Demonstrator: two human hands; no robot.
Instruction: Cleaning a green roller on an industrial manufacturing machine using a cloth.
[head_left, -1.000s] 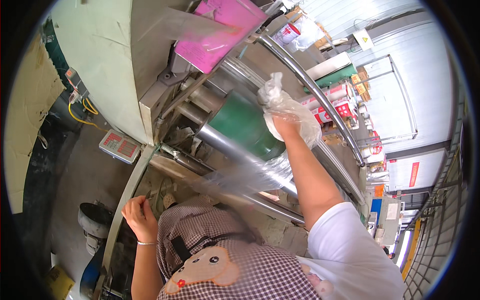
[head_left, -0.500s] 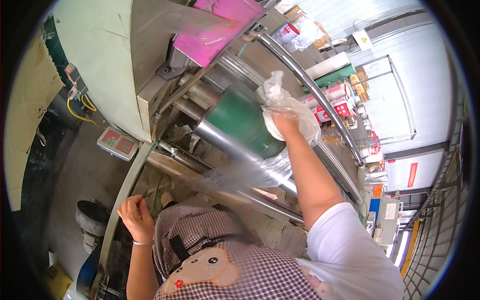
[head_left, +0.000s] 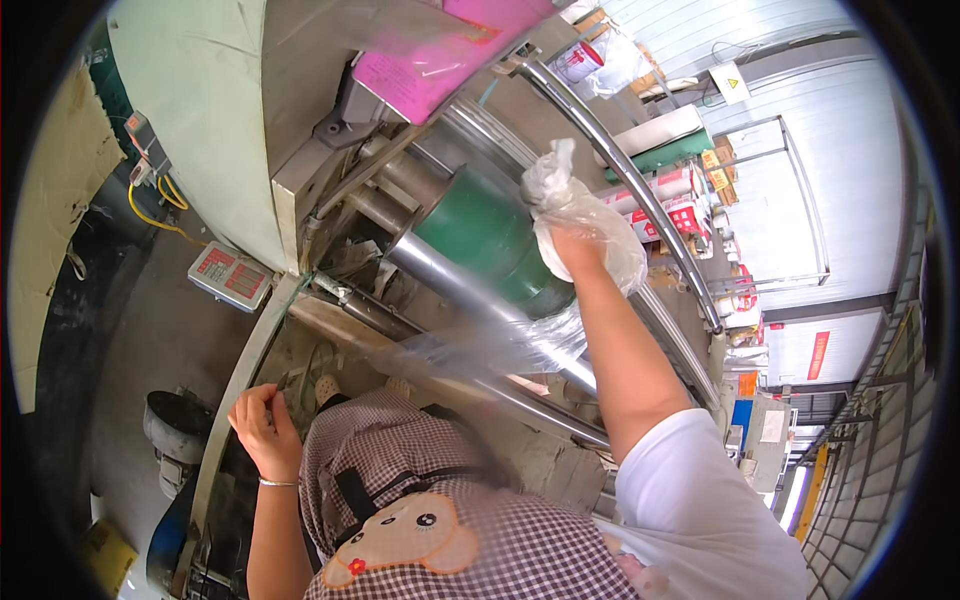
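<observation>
My right hand (head_left: 577, 250) reaches over a machine and grips a bunched wad of clear, whitish plastic film (head_left: 598, 232); its fingers are largely hidden in the folds. The wad rests against the right end of a green roller (head_left: 480, 240). A loose stretch of thin film (head_left: 480, 345) trails below, across a shiny metal roller (head_left: 455, 285). My left hand (head_left: 265, 430) hangs low on the left beside my checked apron, fingers curled. A small dark tip shows by its fingertips, too small to name.
A curved metal rail (head_left: 630, 180) runs beyond the rollers. A pink sheet (head_left: 430, 75) lies on the machine top. To the left are a digital scale (head_left: 230, 275), yellow cables (head_left: 150, 208) and a motor-like unit (head_left: 178, 428). Wrapped rolls (head_left: 660, 205) lie farther right.
The view has shifted slightly. My right hand and the bunched film have moved a little to the right along the green roller. My left hand stays low and curled.
</observation>
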